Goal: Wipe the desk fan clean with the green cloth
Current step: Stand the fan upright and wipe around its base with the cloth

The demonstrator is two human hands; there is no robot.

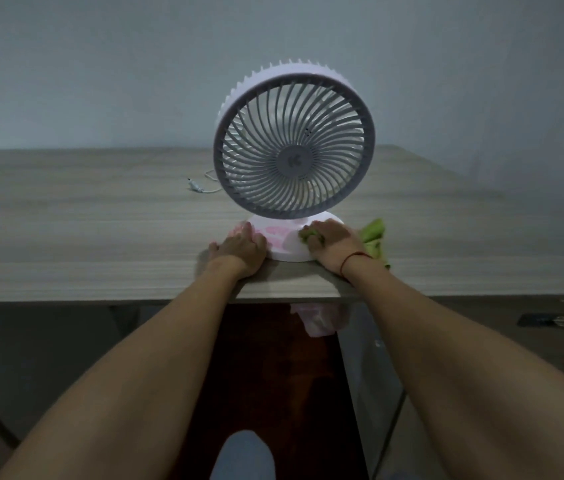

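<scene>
wooden desk [100, 237]: our right hand [334, 242] presses green cloth [372, 237] on fan base [287, 245], fingers bunched on it; left hand [240, 245] flat, steadying the base's left side.

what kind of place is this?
Likely an office or home desk against a wall: a wood-grain desk, a plain wall behind it, a small desk fan with its loose cable. Not much else shows.
</scene>
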